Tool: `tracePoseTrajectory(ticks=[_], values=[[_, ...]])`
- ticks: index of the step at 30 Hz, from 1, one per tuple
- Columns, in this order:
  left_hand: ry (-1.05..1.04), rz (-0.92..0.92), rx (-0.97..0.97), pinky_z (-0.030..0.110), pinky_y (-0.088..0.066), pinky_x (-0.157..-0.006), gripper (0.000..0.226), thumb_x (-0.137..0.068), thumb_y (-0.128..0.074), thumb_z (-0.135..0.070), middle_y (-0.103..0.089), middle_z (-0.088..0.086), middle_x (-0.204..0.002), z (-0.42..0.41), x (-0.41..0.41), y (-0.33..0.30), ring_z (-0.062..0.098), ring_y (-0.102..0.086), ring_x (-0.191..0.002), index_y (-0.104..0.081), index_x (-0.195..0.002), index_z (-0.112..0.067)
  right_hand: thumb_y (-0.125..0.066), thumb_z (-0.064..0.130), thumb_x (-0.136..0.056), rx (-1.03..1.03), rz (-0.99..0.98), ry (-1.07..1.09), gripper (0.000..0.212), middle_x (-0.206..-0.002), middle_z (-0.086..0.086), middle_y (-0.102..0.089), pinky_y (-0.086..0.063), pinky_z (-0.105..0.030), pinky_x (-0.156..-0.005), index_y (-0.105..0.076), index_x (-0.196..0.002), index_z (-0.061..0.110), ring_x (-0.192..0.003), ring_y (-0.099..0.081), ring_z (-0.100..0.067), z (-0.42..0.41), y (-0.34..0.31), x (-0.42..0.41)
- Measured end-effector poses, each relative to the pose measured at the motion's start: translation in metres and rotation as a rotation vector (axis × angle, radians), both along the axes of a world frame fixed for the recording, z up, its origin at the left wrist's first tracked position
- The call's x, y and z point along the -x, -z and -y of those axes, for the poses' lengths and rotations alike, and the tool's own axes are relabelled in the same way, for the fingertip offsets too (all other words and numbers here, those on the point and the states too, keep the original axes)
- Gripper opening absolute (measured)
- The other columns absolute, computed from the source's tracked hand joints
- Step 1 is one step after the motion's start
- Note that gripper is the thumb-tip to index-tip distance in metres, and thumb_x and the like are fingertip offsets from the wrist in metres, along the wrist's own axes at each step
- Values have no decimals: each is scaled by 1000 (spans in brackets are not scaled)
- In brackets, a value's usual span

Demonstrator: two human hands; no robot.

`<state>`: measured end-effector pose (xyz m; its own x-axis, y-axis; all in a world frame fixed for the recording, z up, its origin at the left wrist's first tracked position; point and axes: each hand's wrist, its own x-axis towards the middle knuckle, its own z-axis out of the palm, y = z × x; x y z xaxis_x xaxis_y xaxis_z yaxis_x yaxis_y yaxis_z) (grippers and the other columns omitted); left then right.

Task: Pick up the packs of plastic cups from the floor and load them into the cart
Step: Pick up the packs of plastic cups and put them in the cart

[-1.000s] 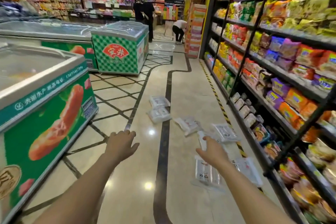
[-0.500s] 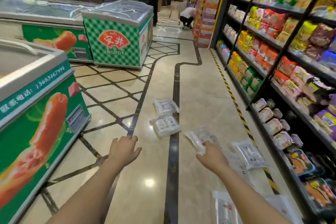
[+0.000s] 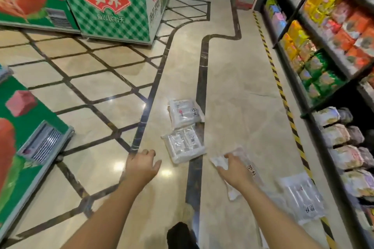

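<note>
The packs of plastic cups are flat, clear wrappers with white stacks inside and a bit of black and red print, scattered along the shiny floor (image 3: 232,91) in the lower middle of the frame. One far pack (image 3: 185,113) lies right on the edge of the dark inlay stripe (image 3: 202,79), a nearer pack (image 3: 184,145) sits just below it and touching it, and a third pack (image 3: 305,200) lies low right, close to the yellow-and-black tape (image 3: 283,97). The right hand (image 3: 235,170) has its fingers curled onto a fourth pack (image 3: 242,159) and is gripping its end; the left hand (image 3: 142,166) is out flat with relaxed fingers, holding nothing, just left of the nearer pack. Compared with half a second ago the view has tipped down a lot: the people at the back of the aisle are mostly cut off, the two stacked packs now sit near mid-frame, and the right hand has gone from reaching over a pack to actually having hold of it. Room-wise it's a supermarket aisle, glossy beige tile with dark diamond lines, green chest freezers (image 3: 113,6) upper left and far left, black shelves (image 3: 332,46) of bright snack bags down the right side. A shoe (image 3: 187,213) shows at the bottom centre.
</note>
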<state>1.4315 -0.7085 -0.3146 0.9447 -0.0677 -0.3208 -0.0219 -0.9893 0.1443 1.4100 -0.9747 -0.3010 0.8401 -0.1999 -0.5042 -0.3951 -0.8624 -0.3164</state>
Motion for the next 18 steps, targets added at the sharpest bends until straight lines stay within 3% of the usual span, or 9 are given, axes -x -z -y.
tracePoseTrajectory(ticks=[7, 12, 18], values=[[-216, -113, 126, 36, -45, -87, 42, -93, -45, -41, -60, 8, -122, 41, -160, 147, 27, -58, -111, -53, -121, -12, -53, 39, -90, 23, -103, -12, 52, -133, -10, -48, -44, -38, -96, -40, -133, 14, -122, -49, -29, 35, 145, -170], [-365, -168, 221, 39, -46, -88, 45, -91, -49, -41, -58, 10, -122, 62, -238, 307, 29, -57, -110, -52, -124, -10, -52, 38, -91, 57, -125, -104, 55, -134, -13, -46, -45, -40, -96, -37, -136, 12, -121, -49, -31, 48, 302, -258], [-359, -245, 125, 39, -44, -86, 53, -90, -48, -46, -52, 10, -127, 78, -295, 502, 30, -55, -113, -45, -129, -10, -50, 39, -91, 133, -156, -212, 54, -129, -14, -46, -46, -41, -91, -37, -134, 9, -116, -49, -32, 51, 495, -337]])
